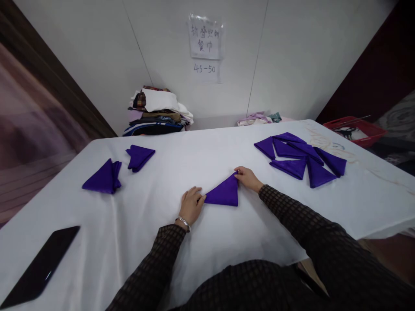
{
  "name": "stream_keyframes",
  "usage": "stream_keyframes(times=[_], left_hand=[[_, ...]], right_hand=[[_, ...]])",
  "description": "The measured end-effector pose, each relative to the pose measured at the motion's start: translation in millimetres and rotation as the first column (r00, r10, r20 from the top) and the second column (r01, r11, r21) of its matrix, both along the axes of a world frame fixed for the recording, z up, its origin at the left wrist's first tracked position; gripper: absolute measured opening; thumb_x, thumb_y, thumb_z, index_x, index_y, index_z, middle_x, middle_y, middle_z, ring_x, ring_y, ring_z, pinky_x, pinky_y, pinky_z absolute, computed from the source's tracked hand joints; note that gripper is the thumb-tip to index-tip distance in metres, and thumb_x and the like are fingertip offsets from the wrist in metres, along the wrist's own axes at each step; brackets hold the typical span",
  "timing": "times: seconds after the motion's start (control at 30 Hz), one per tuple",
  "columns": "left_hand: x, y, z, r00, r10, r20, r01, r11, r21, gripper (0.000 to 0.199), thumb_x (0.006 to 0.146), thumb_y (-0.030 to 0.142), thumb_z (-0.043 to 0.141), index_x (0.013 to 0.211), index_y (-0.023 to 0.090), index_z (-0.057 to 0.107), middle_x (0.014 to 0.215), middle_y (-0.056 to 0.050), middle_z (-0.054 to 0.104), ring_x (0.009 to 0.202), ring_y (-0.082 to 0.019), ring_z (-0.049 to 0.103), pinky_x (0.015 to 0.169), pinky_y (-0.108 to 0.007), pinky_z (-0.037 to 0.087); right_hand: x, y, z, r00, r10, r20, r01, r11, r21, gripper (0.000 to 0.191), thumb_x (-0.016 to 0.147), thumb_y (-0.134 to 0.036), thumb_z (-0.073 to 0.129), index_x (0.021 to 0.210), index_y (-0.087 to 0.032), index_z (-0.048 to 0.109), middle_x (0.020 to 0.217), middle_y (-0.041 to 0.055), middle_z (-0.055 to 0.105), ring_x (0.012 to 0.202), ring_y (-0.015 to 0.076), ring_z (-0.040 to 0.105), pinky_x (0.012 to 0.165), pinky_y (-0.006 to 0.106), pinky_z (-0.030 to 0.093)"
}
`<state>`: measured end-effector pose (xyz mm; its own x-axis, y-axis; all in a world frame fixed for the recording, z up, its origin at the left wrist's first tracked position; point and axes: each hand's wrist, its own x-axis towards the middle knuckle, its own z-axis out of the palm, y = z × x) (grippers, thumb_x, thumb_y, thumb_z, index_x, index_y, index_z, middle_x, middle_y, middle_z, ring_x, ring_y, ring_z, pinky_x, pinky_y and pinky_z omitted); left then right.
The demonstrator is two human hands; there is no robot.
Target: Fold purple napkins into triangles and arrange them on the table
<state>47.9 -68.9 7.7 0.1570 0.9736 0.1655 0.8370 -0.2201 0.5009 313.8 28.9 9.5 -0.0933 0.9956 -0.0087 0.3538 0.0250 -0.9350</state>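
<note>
A purple cloth [225, 192], folded into a triangle, lies in the middle of the white-covered table. At its left corner my left hand [192, 205], with a bracelet at the wrist, pinches the tip between thumb and fingers. My right hand [247, 178] has its fingers closed on the upper right corner. Several folded purple cloths [289, 168] lie in a group on the right side. On the left are two more, one purple cloth [140, 157] farther back and another purple cloth [102, 178] nearer, both with loose-looking folds.
A dark flat slab [42, 265] rests at the near left of the table [201, 151]. Behind the far edge are a pile of clothes [158, 112] and some pink fabric [256, 119]. A red basket [372, 134] stands beyond the right edge. Paper signs [206, 43] hang on the wall.
</note>
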Motion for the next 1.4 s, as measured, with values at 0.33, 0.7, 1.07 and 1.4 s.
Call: stream_keyframes(times=[0.33, 0.7, 1.07, 1.4], left_hand=[[2.5, -0.6, 0.3, 1.000, 0.006, -0.014, -0.006, 0.999, 0.041, 0.027, 0.087, 0.031, 0.042, 0.074, 0.022, 0.063, 0.119, -0.005, 0.061, 0.123, -0.025, 0.044, 0.104, -0.050, 0.030], [1.7, -0.2, -4.9, 0.999, 0.026, 0.018, -0.028, 0.996, 0.088, 0.026, 0.087, 0.033, 0.044, 0.073, 0.021, 0.062, 0.118, -0.007, 0.061, 0.122, -0.025, 0.046, 0.103, -0.050, 0.032], [0.1, -1.8, -7.5, 0.997, 0.072, -0.012, -0.070, 0.988, 0.138, 0.026, 0.086, 0.036, 0.045, 0.074, 0.021, 0.063, 0.117, -0.008, 0.061, 0.122, -0.025, 0.045, 0.100, -0.046, 0.036], [-0.8, -6.5, -4.7, 0.990, 0.126, -0.058, -0.116, 0.983, 0.140, 0.018, 0.084, 0.030, 0.048, 0.072, 0.021, 0.059, 0.118, -0.009, 0.060, 0.121, -0.026, 0.046, 0.100, -0.046, 0.035]], right_hand=[[0.9, 6.8, -5.8, 0.995, 0.001, 0.103, -0.014, 0.992, 0.126, 0.039, 0.067, -0.019, 0.061, 0.106, -0.018, 0.059, 0.087, 0.0003, 0.058, 0.069, 0.0121, 0.053, 0.068, 0.028, 0.045], [-0.3, 7.6, -8.5, 0.990, -0.002, 0.138, -0.019, 0.989, 0.147, 0.050, 0.067, -0.012, 0.061, 0.116, -0.020, 0.055, 0.096, 0.0013, 0.056, 0.063, 0.0092, 0.051, 0.067, 0.027, 0.049], [1.0, 6.6, -14.3, 0.977, -0.027, 0.213, -0.001, 0.992, 0.130, 0.052, 0.068, -0.013, 0.064, 0.119, -0.017, 0.055, 0.097, 0.0023, 0.057, 0.069, 0.0107, 0.053, 0.073, 0.028, 0.048], [-1.7, 13.5, -16.2, 0.961, -0.065, 0.268, 0.035, 0.993, 0.115, 0.041, 0.070, -0.014, 0.062, 0.111, -0.016, 0.060, 0.081, 0.0002, 0.062, 0.072, 0.0132, 0.057, 0.074, 0.027, 0.045]])
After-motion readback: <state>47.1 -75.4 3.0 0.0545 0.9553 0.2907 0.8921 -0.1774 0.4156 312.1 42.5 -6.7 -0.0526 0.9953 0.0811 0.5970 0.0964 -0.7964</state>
